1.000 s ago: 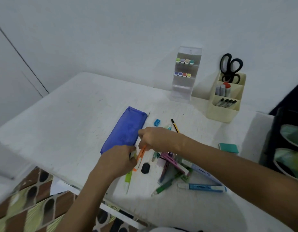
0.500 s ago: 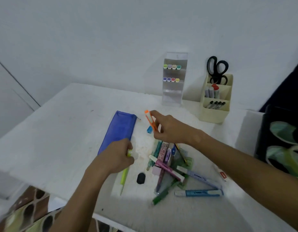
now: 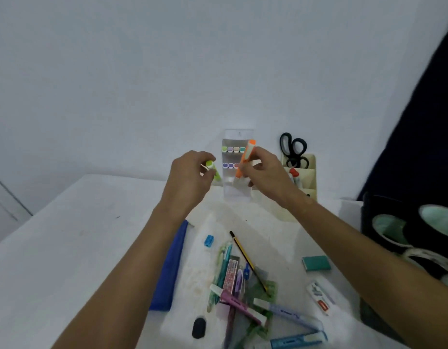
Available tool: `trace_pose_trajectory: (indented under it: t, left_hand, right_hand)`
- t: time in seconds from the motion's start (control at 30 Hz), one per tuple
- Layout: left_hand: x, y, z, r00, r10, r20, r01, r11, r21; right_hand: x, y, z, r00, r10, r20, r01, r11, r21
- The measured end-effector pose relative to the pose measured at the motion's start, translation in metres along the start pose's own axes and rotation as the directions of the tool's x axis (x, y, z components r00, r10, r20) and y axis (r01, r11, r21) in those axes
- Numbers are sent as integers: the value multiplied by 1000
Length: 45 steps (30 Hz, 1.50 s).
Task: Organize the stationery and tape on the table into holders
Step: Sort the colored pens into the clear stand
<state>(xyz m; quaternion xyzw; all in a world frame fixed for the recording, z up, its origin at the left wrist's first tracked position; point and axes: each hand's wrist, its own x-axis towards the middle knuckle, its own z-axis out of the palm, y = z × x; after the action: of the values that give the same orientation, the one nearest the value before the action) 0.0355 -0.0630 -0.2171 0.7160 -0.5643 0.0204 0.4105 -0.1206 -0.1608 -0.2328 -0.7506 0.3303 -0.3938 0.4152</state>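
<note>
Your left hand point(image 3: 190, 176) is gripping a lime-green highlighter point(image 3: 214, 170), fingers curled round its barrel, raised above the white table point(image 3: 67, 248). Your right hand point(image 3: 263, 170) is pinching an orange highlighter point(image 3: 245, 158) between thumb and fingers, tilted, cap end up. Both markers are hovering in front of the clear acrylic tiered marker holder point(image 3: 238, 137) at the back wall; whether either is touching it cannot be told.

The holder's top two rows are showing pastel marker ends. Just to its right, a cream plastic desk organiser point(image 3: 309, 172) is carrying black-handled scissors point(image 3: 293, 149) upright in its rear compartment and red-capped markers in front of them.

Lying on the table below your arms: a blue fabric pencil pouch point(image 3: 171, 270), partly under your left forearm; a small blue sharpener point(image 3: 209, 241); a yellow-and-black striped pencil point(image 3: 248, 260); a loose heap of pens and highlighters point(image 3: 240, 298) in purple, green, lilac and blue; a black oval eraser point(image 3: 199, 328) near the front edge; a teal rectangular eraser point(image 3: 316, 263); a white eraser in a printed sleeve point(image 3: 319, 294). Print on the sleeve and on the highlighter barrels is too blurred to read.

Tape rolls point(image 3: 419, 238) are sitting at the far right, well apart from the heap.
</note>
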Motion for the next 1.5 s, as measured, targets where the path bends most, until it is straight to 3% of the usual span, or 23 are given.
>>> trace_pose_trajectory:
  t: [0.13,0.23,0.4,0.5,0.67,0.93,1.5]
  left_hand:
    - [7,-7,22,996,83,-21,-84,996,-10]
    - [5,-13,33,994,113,-12,-113,993,-17]
    - [9,-23,47,993,107,41,-108,994,14]
    - [13,-27,52,993,94,69,-98,994,55]
    - [14,-30,59,993,63,101,-70,995,72]
    - [20,-41,72,979,42,199,-79,979,186]
    - [36,-59,107,975,-46,217,0,979,206]
  right_hand:
    - [0,14,2,988,-87,-124,75,992,-104]
    - [-5,22,9,979,-163,-121,141,975,-171]
    - [0,38,24,979,-129,-158,94,973,-212]
    - [3,44,31,961,-209,-181,157,951,-265]
    - [8,60,41,955,-268,-131,200,900,-388]
    - [24,83,62,982,-170,-86,92,817,-570]
    - [46,109,74,1000,-3,-12,-5,787,-617]
